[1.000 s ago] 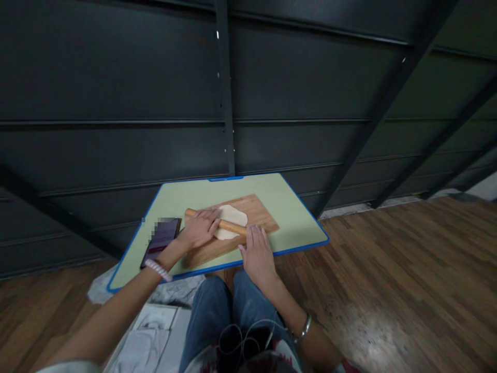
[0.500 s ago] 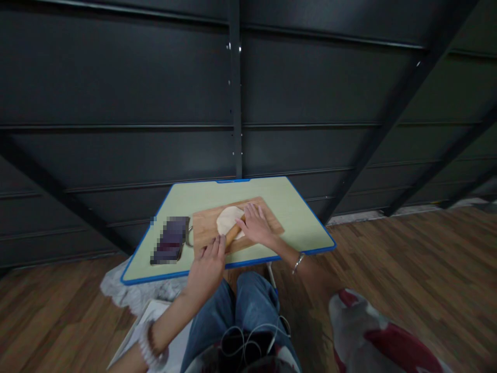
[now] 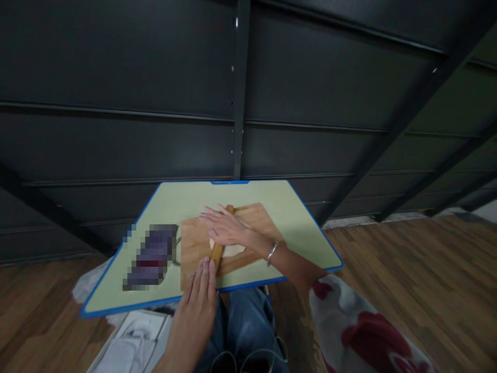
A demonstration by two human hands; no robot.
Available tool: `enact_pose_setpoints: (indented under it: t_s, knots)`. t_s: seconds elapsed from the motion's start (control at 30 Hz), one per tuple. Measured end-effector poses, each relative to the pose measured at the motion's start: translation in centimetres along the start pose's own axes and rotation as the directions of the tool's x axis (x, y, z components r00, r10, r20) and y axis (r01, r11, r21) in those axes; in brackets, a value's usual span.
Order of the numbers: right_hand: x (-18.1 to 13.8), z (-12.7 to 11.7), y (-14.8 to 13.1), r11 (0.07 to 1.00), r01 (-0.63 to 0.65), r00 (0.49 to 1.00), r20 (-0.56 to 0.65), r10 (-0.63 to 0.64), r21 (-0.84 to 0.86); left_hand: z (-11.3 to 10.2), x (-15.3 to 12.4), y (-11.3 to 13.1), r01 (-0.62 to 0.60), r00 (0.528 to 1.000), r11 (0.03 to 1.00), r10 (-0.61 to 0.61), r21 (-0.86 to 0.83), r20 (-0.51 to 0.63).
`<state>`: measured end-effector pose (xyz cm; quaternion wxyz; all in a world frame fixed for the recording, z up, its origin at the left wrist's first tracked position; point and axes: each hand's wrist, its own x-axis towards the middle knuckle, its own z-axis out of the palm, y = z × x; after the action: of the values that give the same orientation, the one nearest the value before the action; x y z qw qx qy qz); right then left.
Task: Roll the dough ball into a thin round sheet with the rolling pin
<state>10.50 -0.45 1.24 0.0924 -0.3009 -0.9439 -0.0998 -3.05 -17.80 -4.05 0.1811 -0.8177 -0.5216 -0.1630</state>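
Head view: wooden rolling pin [image 3: 216, 252] slants over pale dough [image 3: 233, 250], left hand [image 3: 200, 295] and right hand [image 3: 225, 228] resting flat, unclenched.

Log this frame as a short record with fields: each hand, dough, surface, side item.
left hand: open, fingertips at near end of wooden rolling pin
right hand: open, flat on the pin's far half
dough: pale flat dough under the pin, partly hidden
surface: brown wooden board on pale green blue-edged table
side item: dark blurred rectangle left of the board
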Motion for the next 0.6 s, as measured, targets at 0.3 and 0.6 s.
enact_pose_setpoints:
  t_s: [0.3,0.6]
  knots:
    - [4.5,1.8,-0.7,0.992,-0.010,1.000,0.003,0.009,0.126,0.6,-1.3,-2.8,0.036,0.999,0.999,-0.036,0.011,0.013]
    - [7.4,2.0,-1.7,0.957,-0.201,0.972,0.166,0.168,0.211,-0.1,-1.1,-4.3,0.076,0.995,0.995,-0.080,0.065,0.065]
